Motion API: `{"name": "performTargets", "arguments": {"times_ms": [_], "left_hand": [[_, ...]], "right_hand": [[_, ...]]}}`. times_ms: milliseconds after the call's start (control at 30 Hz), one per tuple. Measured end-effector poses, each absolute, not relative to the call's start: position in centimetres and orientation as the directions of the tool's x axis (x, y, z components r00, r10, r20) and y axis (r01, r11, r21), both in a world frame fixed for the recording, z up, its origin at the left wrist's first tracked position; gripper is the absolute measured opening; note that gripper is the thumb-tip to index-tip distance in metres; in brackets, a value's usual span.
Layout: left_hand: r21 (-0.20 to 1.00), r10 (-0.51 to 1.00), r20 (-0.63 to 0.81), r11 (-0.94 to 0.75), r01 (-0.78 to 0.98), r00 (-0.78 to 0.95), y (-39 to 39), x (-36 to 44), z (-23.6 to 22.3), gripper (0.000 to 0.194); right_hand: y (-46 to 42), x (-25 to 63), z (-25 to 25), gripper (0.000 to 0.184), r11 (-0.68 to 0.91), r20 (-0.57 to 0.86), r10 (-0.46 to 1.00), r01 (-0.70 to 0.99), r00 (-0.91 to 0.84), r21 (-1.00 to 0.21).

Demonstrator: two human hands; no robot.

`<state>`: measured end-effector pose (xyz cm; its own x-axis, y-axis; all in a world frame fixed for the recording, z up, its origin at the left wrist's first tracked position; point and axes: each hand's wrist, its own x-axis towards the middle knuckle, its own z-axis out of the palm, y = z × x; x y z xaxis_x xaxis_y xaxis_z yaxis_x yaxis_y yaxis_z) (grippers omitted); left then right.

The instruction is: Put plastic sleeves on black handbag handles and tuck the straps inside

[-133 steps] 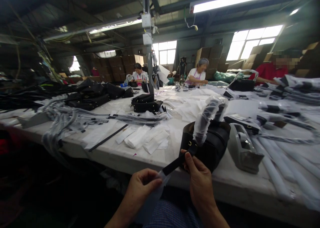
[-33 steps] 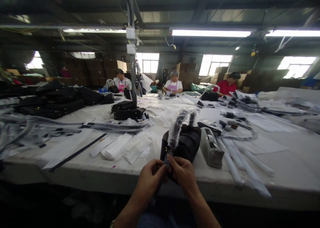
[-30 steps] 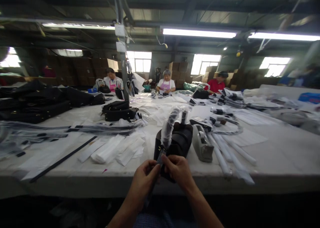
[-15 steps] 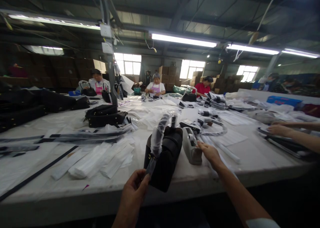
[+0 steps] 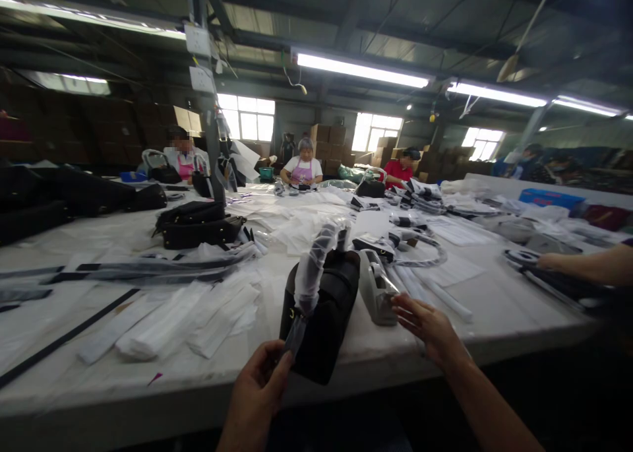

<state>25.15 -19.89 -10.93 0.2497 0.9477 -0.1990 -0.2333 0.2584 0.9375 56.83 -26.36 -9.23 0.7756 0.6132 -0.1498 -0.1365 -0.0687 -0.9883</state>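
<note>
A black handbag point(image 5: 321, 326) stands at the table's front edge, its arched handle point(image 5: 310, 267) wound in clear plastic film. My left hand point(image 5: 262, 379) pinches the lower, film-covered end of the handle point(image 5: 295, 336) beside a small gold-coloured ring. Right of the bag sits a grey tape dispenser point(image 5: 380, 300) with a roll in it. A shiny strip of clear tape point(image 5: 390, 282) runs from the roll to the fingertips of my right hand point(image 5: 428, 326). Those fingers are closed on the strip; the thumb is mostly hidden.
White packing sheets point(image 5: 158, 323) and dark straps point(image 5: 69, 336) cover the table's left side. Black bags point(image 5: 198, 224) lie behind. Wrapped handles point(image 5: 420, 251) are beyond the dispenser. A co-worker's arm point(image 5: 583, 267) reaches in from the right; other people sit across the table.
My right hand has drawn back from the dispenser, toward me and right, and a strip of tape now stretches from the roll. The left hand keeps its pinch. The view has shifted slightly.
</note>
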Motion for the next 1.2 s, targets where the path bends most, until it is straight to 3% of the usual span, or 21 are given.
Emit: {"name": "performTargets", "arguments": {"times_ms": [200,300,433,533,600,733,900,1067,1200], "left_hand": [[0.939,0.945,-0.188,0.253,-0.233,0.268,-19.9,25.0,-10.7,0.052],[0.937,0.942,-0.196,0.262,-0.23,0.274,-19.9,24.8,-10.7,0.051],[0.934,0.932,-0.193,0.271,-0.234,0.308,-19.9,24.6,-10.8,0.046],[0.947,0.935,-0.151,0.231,-0.224,0.322,-19.9,24.5,-11.2,0.038],[0.963,0.94,-0.087,0.165,-0.214,0.331,-19.8,24.4,-11.4,0.033],[0.97,0.945,0.01,0.07,-0.232,0.326,-19.7,24.2,-11.6,0.028],[0.953,0.939,-0.022,0.123,-0.277,0.343,-19.6,24.1,-11.4,0.029],[0.886,0.887,-0.197,0.344,-0.312,0.419,-19.5,23.8,-11.2,0.04],[0.874,0.859,-0.228,0.388,-0.291,0.459,-19.1,23.6,-11.1,0.043]], "right_hand": [[-26.6,56.1,-12.9,0.043,-0.035,-0.215,0.526,-0.232,0.823,-0.972],[-27.4,53.7,-12.5,0.047,-0.018,-0.18,0.587,-0.21,0.789,-0.978],[-28.1,47.1,-9.6,0.034,0.012,-0.011,0.865,-0.042,0.502,-0.999],[-27.1,42.0,-7.5,0.034,0.018,0.007,0.956,-0.036,0.294,-0.999],[-25.8,39.5,-6.7,0.037,0.002,-0.009,0.97,-0.043,0.243,-0.999],[-23.3,37.5,-6.5,0.044,-0.066,-0.039,0.936,0.068,0.349,-0.995],[-22.8,37.8,-6.6,0.045,-0.173,-0.065,0.909,0.228,0.413,-0.958],[-23.8,38.8,-7.4,0.042,-0.134,-0.129,0.962,0.006,0.24,-0.991],[-24.7,39.3,-8.3,0.039,-0.149,-0.171,0.954,-0.108,0.244,-0.983]]}}
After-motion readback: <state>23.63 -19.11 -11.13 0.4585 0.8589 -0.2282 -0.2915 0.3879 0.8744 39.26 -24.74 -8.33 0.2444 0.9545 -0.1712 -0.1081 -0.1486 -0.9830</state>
